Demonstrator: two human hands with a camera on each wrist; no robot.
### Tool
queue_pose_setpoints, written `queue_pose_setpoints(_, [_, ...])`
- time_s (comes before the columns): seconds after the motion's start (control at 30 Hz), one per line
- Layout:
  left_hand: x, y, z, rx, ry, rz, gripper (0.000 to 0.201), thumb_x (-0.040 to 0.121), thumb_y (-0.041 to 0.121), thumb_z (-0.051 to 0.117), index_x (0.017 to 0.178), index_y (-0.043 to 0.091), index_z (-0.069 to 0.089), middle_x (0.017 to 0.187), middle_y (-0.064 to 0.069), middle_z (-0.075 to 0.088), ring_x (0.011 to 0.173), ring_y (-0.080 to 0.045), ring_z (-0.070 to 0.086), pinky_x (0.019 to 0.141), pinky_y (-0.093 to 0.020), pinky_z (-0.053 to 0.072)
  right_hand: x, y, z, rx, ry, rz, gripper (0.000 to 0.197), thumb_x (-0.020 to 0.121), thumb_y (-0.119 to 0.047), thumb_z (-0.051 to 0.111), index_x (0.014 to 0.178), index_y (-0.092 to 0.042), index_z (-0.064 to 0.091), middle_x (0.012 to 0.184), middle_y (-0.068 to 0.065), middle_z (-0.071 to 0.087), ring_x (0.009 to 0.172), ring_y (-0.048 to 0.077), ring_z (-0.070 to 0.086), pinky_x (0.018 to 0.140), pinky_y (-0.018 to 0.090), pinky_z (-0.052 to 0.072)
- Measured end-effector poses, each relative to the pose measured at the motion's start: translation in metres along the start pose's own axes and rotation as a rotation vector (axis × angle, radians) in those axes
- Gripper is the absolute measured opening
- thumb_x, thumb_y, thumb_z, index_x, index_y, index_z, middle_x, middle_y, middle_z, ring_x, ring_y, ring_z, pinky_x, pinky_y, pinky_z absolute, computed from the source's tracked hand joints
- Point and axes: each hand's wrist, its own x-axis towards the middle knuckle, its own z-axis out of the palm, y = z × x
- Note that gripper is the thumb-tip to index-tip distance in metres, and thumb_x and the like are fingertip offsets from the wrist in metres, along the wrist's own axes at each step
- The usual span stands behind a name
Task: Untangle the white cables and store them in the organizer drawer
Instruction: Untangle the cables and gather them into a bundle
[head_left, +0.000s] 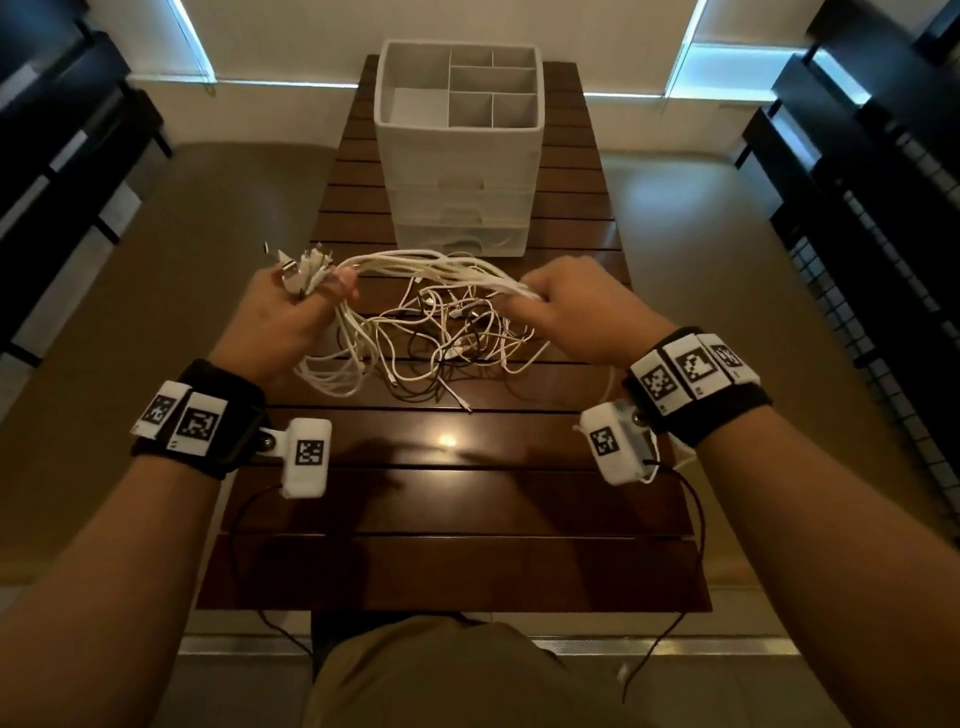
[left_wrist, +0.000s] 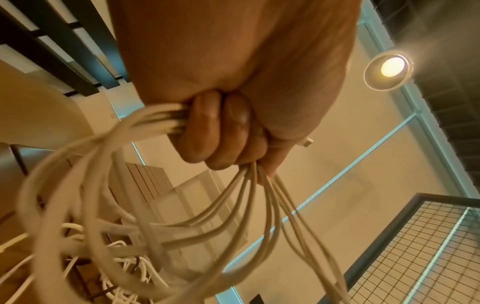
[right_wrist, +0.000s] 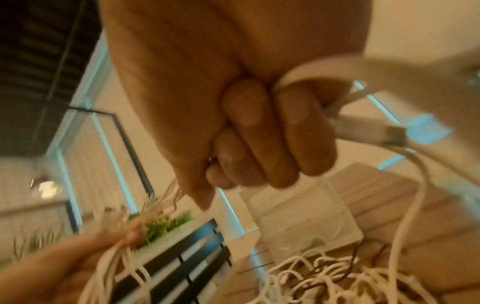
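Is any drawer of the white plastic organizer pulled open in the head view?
No: all three drawers of the white plastic organizer sit flush and closed on the slatted wooden table.

We are seeing white cables (head_left: 426, 265) stretching as a bundle above the table, others lying tangled below. The white organizer (head_left: 460, 150) is standing behind, drawers closed.

Two hands (head_left: 291, 317), one white organizer (head_left: 460, 156) with three drawers, one slatted table (head_left: 467, 499), many white cables (head_left: 415, 270) (too tangled to count)
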Motion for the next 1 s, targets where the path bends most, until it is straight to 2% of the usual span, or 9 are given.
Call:
queue_pose_setpoints(0.1, [0.004, -0.001, 0.005, 0.033, -0.009, 0.011, 0.028, 0.102, 0.041, 0.063, 0.079, 0.031, 0.077, 0.067, -0.006, 0.064, 0.061, -0.012, 0.054, 0.06, -0.027, 0.041, 0.001, 0.002, 0.002, -0.292, -0.167, 0.095, 0.045, 0.103, -0.055, 0.052, 0.07, -0.025, 0.057, 0.068, -0.001, 0.056, 0.065, 0.02, 0.056, 0.061, 0.032, 0.042])
queue_pose_setpoints(0.27, [0.007, -0.009, -0.005, -0.065, 0.104, -0.057, 0.027, 0.103, 0.035, 0.064, 0.087, 0.016, 0.075, 0.061, 0.011, 0.065, 0.057, -0.004, 0.059, 0.06, -0.02, 0.047, 0.001, 0.02, -0.001, -0.538, -0.039, 0.173, 0.037, 0.098, -0.056, 0.055, 0.098, -0.021, 0.068, 0.079, 0.0, 0.052, 0.078, 0.026, 0.059, 0.07, 0.037, 0.049])
queue_pose_setpoints(0.33, [0.005, -0.011, -0.007, -0.069, 0.101, -0.065, 0.028, 0.105, 0.031, 0.063, 0.09, 0.01, 0.074, 0.06, 0.011, 0.064, 0.055, -0.004, 0.058, 0.057, -0.017, 0.046, 0.0, 0.025, -0.007, -0.532, -0.055, 0.229, 0.039, 0.099, -0.055, 0.056, 0.101, -0.018, 0.069, 0.078, 0.0, 0.051, 0.078, 0.026, 0.059, 0.069, 0.037, 0.049])
queue_pose_setpoints(0.47, [0.003, -0.017, -0.003, -0.042, 0.069, -0.057, 0.031, 0.096, 0.048, 0.065, 0.084, 0.023, 0.077, 0.076, -0.013, 0.071, 0.073, -0.026, 0.065, 0.074, -0.038, 0.051, 0.0, 0.024, -0.012, -0.486, 0.029, 0.251, 0.038, 0.101, -0.054, 0.056, 0.098, -0.02, 0.071, 0.078, 0.001, 0.053, 0.076, 0.026, 0.059, 0.068, 0.036, 0.047])
queue_pose_setpoints(0.57, [0.001, -0.021, 0.005, -0.022, 0.084, -0.081, 0.028, 0.102, 0.038, 0.064, 0.078, 0.03, 0.078, 0.063, 0.006, 0.067, 0.057, -0.008, 0.056, 0.058, -0.024, 0.046, -0.003, 0.023, -0.009, -0.4, 0.094, 0.22, 0.038, 0.105, -0.054, 0.049, 0.08, -0.028, 0.061, 0.076, 0.002, 0.054, 0.073, 0.027, 0.056, 0.067, 0.037, 0.047])
queue_pose_setpoints(0.63, [-0.001, -0.022, 0.008, -0.02, 0.095, -0.099, 0.031, 0.104, 0.031, 0.064, 0.076, 0.028, 0.078, 0.062, 0.01, 0.067, 0.055, -0.002, 0.056, 0.054, -0.017, 0.044, -0.008, 0.026, -0.011, -0.392, 0.085, 0.207, 0.033, 0.106, -0.048, 0.049, 0.08, -0.029, 0.056, 0.073, -0.001, 0.049, 0.072, 0.026, 0.053, 0.068, 0.038, 0.044])
queue_pose_setpoints(0.77, [-0.002, -0.021, 0.019, -0.045, 0.053, -0.13, 0.031, 0.105, 0.029, 0.063, 0.077, 0.022, 0.076, 0.063, 0.009, 0.067, 0.053, 0.0, 0.054, 0.053, -0.016, 0.042, -0.014, 0.043, -0.007, -0.454, 0.152, 0.192, 0.026, 0.105, -0.039, 0.051, 0.087, -0.024, 0.059, 0.078, 0.002, 0.055, 0.075, 0.027, 0.052, 0.069, 0.037, 0.042])
queue_pose_setpoints(0.9, [-0.002, -0.015, 0.034, -0.004, -0.019, -0.113, 0.027, 0.105, 0.028, 0.062, 0.085, 0.015, 0.075, 0.059, 0.011, 0.065, 0.055, 0.001, 0.057, 0.054, -0.015, 0.046, -0.02, 0.06, 0.012, -0.558, -0.039, 0.317, 0.033, 0.105, -0.043, 0.054, 0.104, -0.014, 0.069, 0.088, 0.008, 0.06, 0.086, 0.035, 0.065, 0.072, 0.038, 0.045])
queue_pose_setpoints(1.0, [-0.003, -0.016, 0.038, 0.013, -0.041, -0.109, 0.029, 0.105, 0.029, 0.062, 0.085, 0.015, 0.075, 0.06, 0.009, 0.067, 0.057, 0.0, 0.058, 0.057, -0.019, 0.047, -0.016, 0.051, -0.003, -0.613, 0.048, 0.316, 0.031, 0.107, -0.035, 0.051, 0.097, -0.01, 0.067, 0.072, 0.004, 0.05, 0.069, 0.028, 0.057, 0.068, 0.037, 0.045])
